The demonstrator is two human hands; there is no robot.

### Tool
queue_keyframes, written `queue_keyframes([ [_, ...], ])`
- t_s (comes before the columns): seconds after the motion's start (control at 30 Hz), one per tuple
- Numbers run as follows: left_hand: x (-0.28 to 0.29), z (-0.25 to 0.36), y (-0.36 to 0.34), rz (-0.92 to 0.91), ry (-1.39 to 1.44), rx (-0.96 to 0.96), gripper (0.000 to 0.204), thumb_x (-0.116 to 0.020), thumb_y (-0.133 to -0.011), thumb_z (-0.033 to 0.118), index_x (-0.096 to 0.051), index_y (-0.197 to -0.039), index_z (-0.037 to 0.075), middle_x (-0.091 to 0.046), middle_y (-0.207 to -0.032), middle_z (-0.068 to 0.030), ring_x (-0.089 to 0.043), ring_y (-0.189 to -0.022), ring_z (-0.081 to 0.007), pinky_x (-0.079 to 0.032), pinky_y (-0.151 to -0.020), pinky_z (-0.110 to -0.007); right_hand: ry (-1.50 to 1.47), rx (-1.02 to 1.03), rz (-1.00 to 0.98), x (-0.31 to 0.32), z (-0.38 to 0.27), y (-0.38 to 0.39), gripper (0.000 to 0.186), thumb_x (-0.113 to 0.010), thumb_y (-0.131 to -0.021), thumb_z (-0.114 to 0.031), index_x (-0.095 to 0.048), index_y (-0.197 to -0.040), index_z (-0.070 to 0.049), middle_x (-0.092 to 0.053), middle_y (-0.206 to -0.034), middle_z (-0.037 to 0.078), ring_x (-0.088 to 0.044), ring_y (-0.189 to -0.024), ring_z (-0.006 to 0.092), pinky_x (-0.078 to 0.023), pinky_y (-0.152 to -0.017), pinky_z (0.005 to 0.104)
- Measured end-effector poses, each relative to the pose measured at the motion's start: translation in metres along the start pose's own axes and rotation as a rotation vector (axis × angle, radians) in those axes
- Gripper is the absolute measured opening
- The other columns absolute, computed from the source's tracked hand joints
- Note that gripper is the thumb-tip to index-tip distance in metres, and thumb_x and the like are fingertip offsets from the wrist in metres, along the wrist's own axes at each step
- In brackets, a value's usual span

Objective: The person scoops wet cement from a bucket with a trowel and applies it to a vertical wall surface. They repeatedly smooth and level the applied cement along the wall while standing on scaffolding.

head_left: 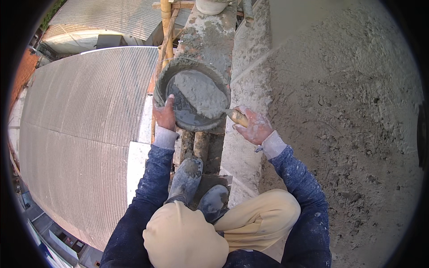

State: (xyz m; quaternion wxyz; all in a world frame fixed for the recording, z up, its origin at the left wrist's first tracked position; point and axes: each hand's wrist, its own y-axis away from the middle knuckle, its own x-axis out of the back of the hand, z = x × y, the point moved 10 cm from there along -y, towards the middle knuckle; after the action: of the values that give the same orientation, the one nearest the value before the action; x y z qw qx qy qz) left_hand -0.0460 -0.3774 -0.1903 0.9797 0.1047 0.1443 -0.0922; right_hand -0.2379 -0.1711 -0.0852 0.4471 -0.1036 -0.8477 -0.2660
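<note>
A round, mortar-crusted bucket (202,127) stands in front of me on a narrow plank walkway. Inside it lies wet grey mortar (201,91), heaped toward the right, with darker, watery patches on the left. My left hand (165,115) grips the bucket's left rim, thumb over the inner side. At the right rim, my right hand (254,125) is wrapped round the wooden handle of a trowel (237,117). The handle points into the bucket; the blade cannot be made out apart from the mortar. Both hands are smeared with grey.
My boots (187,176) rest on the narrow scaffold below the bucket. Bamboo poles (166,27) rise at the far left of it. Corrugated roofs (85,98) lie lower down on the left. A wall ledge (246,156) and rough mortar surface (344,125) border the right. A white container (212,6) stands beyond.
</note>
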Motion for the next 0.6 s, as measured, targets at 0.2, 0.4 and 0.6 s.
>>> queue_keyframes([
  [0.2, 0.01, -0.015, -0.008, -0.016, 0.057, 0.122, 0.051, -0.065, -0.086, 0.004, -0.046, -0.134, -0.003, -0.06, -0.121, -0.0145, -0.059, -0.107, -0.0243, -0.047, -0.094, -0.035, -0.166, 0.146, 0.094, 0.031, -0.011, 0.041, 0.045, -0.07, -0.085, -0.028, -0.055, -0.122, -0.008, -0.066, -0.094, 0.017, -0.067, -0.083, 0.032, -0.053, -0.076, 0.0423],
  [0.4, 0.01, -0.011, -0.007, -0.013, 0.016, 0.08, 0.05, -0.064, -0.086, 0.002, -0.047, -0.133, -0.004, -0.061, -0.118, -0.0145, -0.06, -0.104, -0.024, -0.048, -0.092, -0.034, -0.859, -0.505, 0.042, 0.072, 0.123, 0.095, 0.047, -0.061, -0.093, -0.03, -0.051, -0.131, -0.002, -0.061, -0.077, 0.003, -0.054, -0.053, 0.0086, -0.047, -0.046, 0.026],
  [0.6, 0.0, -0.002, 0.0, -0.043, 0.018, 0.088, 0.052, -0.061, -0.085, 0.002, -0.044, -0.134, -0.006, -0.061, -0.117, -0.0167, -0.061, -0.102, -0.0241, -0.049, -0.091, -0.034, -0.265, -0.47, 1.085, 0.299, 0.124, 0.273, 0.049, -0.057, -0.097, -0.037, -0.047, -0.135, -0.007, -0.05, -0.075, -0.003, -0.045, -0.052, 0.0036, -0.039, -0.044, 0.02],
])
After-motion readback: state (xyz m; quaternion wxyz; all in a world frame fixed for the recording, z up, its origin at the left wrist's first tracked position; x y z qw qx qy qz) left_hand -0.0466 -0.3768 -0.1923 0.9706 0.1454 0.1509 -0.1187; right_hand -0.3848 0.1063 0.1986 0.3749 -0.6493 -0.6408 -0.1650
